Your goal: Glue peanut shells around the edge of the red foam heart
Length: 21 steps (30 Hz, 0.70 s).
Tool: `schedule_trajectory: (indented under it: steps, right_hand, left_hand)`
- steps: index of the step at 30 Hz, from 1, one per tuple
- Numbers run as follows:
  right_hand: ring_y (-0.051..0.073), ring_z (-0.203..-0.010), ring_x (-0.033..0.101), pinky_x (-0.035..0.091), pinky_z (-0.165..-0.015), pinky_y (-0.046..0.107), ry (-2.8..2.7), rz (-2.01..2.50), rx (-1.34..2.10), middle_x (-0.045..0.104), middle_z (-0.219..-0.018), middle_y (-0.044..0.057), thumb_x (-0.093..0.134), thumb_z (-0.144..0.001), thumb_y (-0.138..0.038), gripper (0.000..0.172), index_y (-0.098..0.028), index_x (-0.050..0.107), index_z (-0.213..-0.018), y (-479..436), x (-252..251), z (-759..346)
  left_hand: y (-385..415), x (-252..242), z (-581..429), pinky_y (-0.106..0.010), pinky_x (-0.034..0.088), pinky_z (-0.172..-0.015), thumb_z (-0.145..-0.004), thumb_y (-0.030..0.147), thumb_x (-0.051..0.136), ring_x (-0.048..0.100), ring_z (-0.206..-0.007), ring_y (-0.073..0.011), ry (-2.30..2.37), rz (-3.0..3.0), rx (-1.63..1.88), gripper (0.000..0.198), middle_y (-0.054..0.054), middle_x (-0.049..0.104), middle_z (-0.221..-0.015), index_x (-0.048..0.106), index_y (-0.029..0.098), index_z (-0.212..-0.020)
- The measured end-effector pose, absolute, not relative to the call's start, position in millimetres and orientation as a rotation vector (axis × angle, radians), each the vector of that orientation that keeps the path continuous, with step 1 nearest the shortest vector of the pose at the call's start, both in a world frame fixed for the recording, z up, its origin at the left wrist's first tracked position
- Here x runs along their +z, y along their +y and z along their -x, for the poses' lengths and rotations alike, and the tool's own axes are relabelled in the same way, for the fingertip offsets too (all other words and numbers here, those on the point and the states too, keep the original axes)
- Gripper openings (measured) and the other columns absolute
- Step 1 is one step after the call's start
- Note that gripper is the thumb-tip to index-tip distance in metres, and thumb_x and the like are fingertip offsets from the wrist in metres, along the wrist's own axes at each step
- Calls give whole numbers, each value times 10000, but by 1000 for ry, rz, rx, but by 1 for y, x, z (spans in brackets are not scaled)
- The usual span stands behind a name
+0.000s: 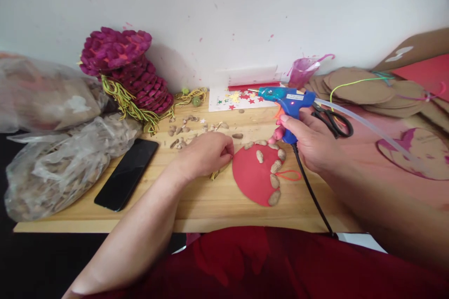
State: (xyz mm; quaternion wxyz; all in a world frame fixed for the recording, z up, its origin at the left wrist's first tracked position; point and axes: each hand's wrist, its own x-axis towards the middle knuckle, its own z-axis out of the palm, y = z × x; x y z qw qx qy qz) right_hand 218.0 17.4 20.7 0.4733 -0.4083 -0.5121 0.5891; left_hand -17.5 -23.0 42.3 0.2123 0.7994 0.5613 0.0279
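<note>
In my right hand (308,138) is a blue hot glue gun (291,98), its nozzle aimed left and a clear glue stick (372,126) trailing from its back. A red heart-shaped card (250,173) lies flat below it, with peanut shells (276,166) along its top and right edge and an orange loop (291,176) at its right side. One more shell (259,156) sits on its face. My left hand (208,152) rests at the card's left edge, fingers curled together; whatever they pinch is hidden.
Loose shells (178,131) lie behind my left hand. Star stickers (242,98) on white paper, black scissors (333,121) and cardboard shapes (361,86) stand farther back. At left are a phone (126,175), a plastic bag (70,168) and a magenta stack (133,70). A black cord (312,191) crosses the table edge.
</note>
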Motion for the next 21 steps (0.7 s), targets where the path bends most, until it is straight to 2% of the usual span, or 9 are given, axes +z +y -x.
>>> schedule_trajectory:
  steps: [6,10,15,19,21]
  right_hand:
    - [170,-547,646,513,-526,324,-1256,1020,1446,646,-607,-26,782,-806,-481,291,-261,602,-745,19,19,-218]
    - [155,-544,645,515,-540,313,-1300,1014,1415,633,-608,-33,749,-850,-443,274,-257,574,-750,22,16,-218]
    - [146,-541,647,523,-551,306,-1277,1009,1409,631,-613,-33,740,-868,-380,235,-247,582,-755,18,20,-217]
    - [144,-546,648,490,-492,273,-1235,1028,1416,626,-604,-25,715,-881,-310,186,-234,597,-758,15,24,-216]
    - [145,-546,646,485,-479,271,-1235,1033,1420,628,-606,-22,696,-889,-295,167,-233,603,-765,15,24,-216]
  left_hand:
    - [-21,33,7,-303,427,-654,-809,146,542,639,-748,-213,1698,-2245,240,160,-47,722,-841,678,208,-865]
    - [-20,28,5,-300,434,-673,-855,147,534,644,-747,-205,1783,-2199,310,159,-44,723,-846,670,206,-912]
    - [-20,30,12,-308,441,-697,-930,232,538,653,-746,-206,1855,-2223,467,154,-43,733,-836,684,206,-973]
    - [-20,32,17,-294,422,-667,-876,211,595,623,-688,-182,1804,-2230,473,109,-21,707,-774,704,208,-884]
    - [-20,32,17,-288,417,-653,-843,193,616,614,-682,-174,1760,-2220,442,113,-12,698,-778,704,209,-912]
